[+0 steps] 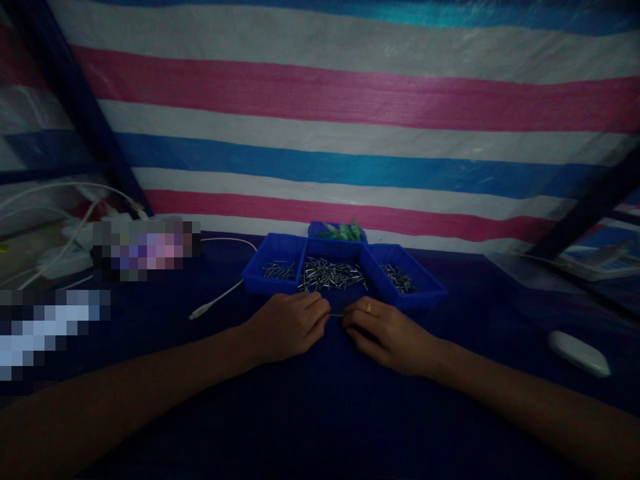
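Observation:
Close together in the middle of the dark blue table, my left hand (293, 323) and my right hand (387, 333) face each other with fingers pinched. A thin, dark metal pin (337, 315) spans the small gap between their fingertips, with its ends hidden in the fingers. My right hand wears a ring. Just beyond the hands lies a pile of thin metal pins (333, 273). It is flanked by a left blue tray (270, 287) and a right blue tray (427, 287), each with more metal pieces inside. Their exact kind is too dark to make out.
Behind the pile, a third blue tray (337, 245) holds green pieces (345, 231). A white cable (220, 302) lies to the left, near other cables and a blurred-out object (150, 250). At right rests a white rounded case (579, 353). A striped sheet (350, 147) hangs behind.

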Action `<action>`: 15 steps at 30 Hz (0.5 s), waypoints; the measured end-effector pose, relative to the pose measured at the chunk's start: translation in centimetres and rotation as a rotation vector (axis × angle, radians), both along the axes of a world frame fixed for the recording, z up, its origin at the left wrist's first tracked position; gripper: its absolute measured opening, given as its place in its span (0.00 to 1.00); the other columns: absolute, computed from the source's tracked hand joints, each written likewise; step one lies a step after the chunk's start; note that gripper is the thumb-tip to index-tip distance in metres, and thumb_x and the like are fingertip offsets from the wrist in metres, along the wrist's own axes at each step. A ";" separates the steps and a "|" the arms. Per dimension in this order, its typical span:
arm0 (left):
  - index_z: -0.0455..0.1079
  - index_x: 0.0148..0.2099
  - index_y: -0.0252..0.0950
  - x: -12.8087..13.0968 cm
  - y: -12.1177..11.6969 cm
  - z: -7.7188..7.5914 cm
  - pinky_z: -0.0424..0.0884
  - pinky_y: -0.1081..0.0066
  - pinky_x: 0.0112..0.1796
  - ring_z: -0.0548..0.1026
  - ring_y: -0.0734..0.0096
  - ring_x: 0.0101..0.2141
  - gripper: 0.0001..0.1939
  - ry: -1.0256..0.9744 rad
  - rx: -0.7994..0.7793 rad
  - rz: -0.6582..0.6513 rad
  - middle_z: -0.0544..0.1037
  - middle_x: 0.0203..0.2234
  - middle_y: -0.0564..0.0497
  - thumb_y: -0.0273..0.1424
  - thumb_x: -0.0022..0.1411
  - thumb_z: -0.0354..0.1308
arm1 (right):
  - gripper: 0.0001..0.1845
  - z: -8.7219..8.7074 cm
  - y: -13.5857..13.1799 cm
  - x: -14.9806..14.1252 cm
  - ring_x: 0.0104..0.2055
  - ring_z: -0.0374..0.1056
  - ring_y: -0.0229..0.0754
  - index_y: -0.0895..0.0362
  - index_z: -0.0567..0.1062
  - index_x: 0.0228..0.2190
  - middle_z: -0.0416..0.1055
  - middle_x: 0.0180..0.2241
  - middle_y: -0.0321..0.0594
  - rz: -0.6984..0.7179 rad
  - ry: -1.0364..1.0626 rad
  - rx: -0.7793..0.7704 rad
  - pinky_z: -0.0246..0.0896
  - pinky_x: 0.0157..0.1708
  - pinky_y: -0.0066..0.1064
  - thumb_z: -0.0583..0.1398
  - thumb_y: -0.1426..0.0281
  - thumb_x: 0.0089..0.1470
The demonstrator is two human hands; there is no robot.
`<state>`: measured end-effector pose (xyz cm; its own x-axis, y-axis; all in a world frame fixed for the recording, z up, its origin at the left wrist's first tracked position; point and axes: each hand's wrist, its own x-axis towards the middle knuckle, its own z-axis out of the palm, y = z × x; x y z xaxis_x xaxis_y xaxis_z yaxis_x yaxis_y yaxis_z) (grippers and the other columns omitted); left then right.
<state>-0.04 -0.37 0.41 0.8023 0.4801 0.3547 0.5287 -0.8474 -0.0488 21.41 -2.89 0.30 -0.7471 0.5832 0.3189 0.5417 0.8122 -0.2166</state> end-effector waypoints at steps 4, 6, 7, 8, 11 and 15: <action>0.63 0.43 0.34 -0.2 0.1 -0.2 0.67 0.74 0.31 0.71 0.72 0.34 0.10 -0.024 0.021 -0.055 0.71 0.32 0.50 0.31 0.64 0.44 | 0.12 0.1 0.0 0.0 0.43 0.63 0.41 0.59 0.68 0.42 0.67 0.40 0.45 0.053 0.011 -0.008 0.61 0.44 0.36 0.51 0.75 0.56; 0.63 0.45 0.34 -0.2 0.1 -0.4 0.67 0.74 0.32 0.71 0.72 0.36 0.11 -0.024 0.046 -0.107 0.71 0.35 0.50 0.32 0.65 0.44 | 0.14 0.3 0.0 0.0 0.43 0.63 0.41 0.59 0.68 0.44 0.67 0.42 0.45 0.070 0.005 -0.012 0.61 0.44 0.37 0.51 0.74 0.56; 0.63 0.45 0.34 -0.3 0.2 -0.4 0.67 0.74 0.33 0.71 0.72 0.36 0.10 -0.020 0.057 -0.126 0.71 0.35 0.50 0.31 0.65 0.44 | 0.14 0.3 -0.1 0.0 0.44 0.63 0.42 0.59 0.68 0.45 0.67 0.42 0.45 0.077 0.002 -0.010 0.61 0.44 0.37 0.51 0.74 0.56; 0.63 0.45 0.35 -0.3 0.2 -0.5 0.67 0.74 0.33 0.71 0.72 0.36 0.10 -0.016 0.068 -0.140 0.72 0.36 0.50 0.31 0.65 0.44 | 0.15 0.4 -0.1 0.0 0.44 0.62 0.42 0.58 0.68 0.45 0.67 0.43 0.46 0.083 -0.001 -0.008 0.60 0.44 0.38 0.51 0.74 0.56; 0.64 0.44 0.34 -0.3 0.3 -0.6 0.67 0.73 0.32 0.71 0.72 0.35 0.10 -0.004 0.089 -0.150 0.72 0.35 0.50 0.30 0.65 0.44 | 0.16 0.4 -0.1 0.0 0.44 0.62 0.42 0.58 0.68 0.46 0.67 0.43 0.45 0.103 -0.005 -0.003 0.60 0.44 0.38 0.51 0.74 0.57; 0.64 0.43 0.34 -0.3 0.3 -0.6 0.67 0.73 0.31 0.70 0.71 0.34 0.09 0.009 0.106 -0.159 0.72 0.33 0.51 0.29 0.65 0.44 | 0.16 0.4 0.0 -0.1 0.43 0.62 0.42 0.58 0.68 0.47 0.68 0.42 0.44 0.124 -0.020 0.009 0.60 0.44 0.38 0.51 0.74 0.57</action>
